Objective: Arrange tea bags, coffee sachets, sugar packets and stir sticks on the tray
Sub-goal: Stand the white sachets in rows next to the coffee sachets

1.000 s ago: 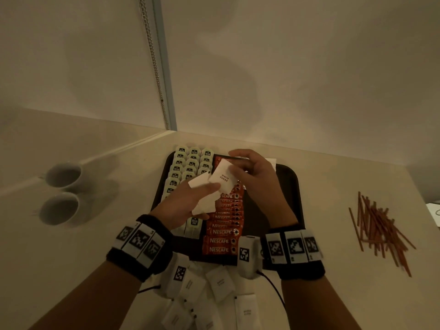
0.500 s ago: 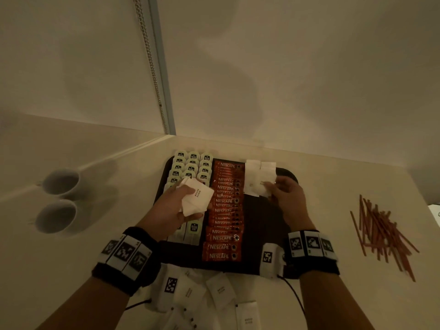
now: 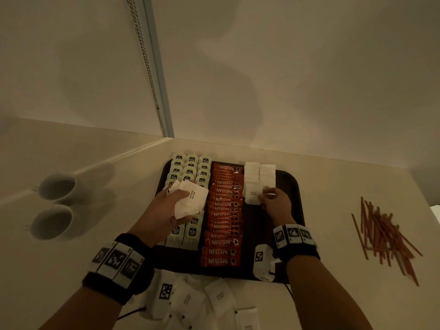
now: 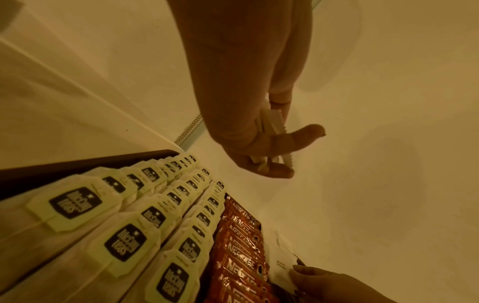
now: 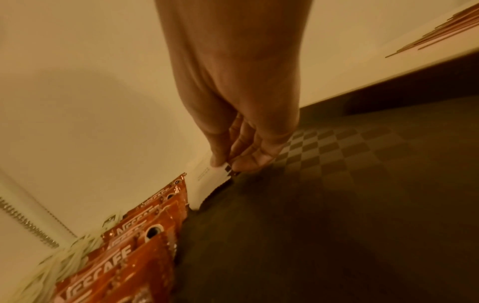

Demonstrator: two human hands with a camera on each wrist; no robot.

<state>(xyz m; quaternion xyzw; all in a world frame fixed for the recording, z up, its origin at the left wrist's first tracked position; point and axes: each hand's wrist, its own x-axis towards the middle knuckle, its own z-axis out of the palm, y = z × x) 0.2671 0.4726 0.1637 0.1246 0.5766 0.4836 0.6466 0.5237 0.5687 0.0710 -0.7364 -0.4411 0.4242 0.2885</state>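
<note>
The right hand [image 3: 273, 201] pinches a sugar packet [image 3: 252, 196] onto the tray [image 3: 294, 186] at one o'clock, beside the coffee sachets [image 3: 223, 210]. The left hand [image 3: 166, 208] grips spare packets [image 3: 190, 201] at eleven. Releasing carelessly could skew the row; the loose stack may slip.

I read all views dim, warm yellow cast; soft shadows on wall [image 3: 238, 67]; wrist views blurred, strongly distorted at edges.

Two white cups [image 3: 55, 206] beside wall
</note>
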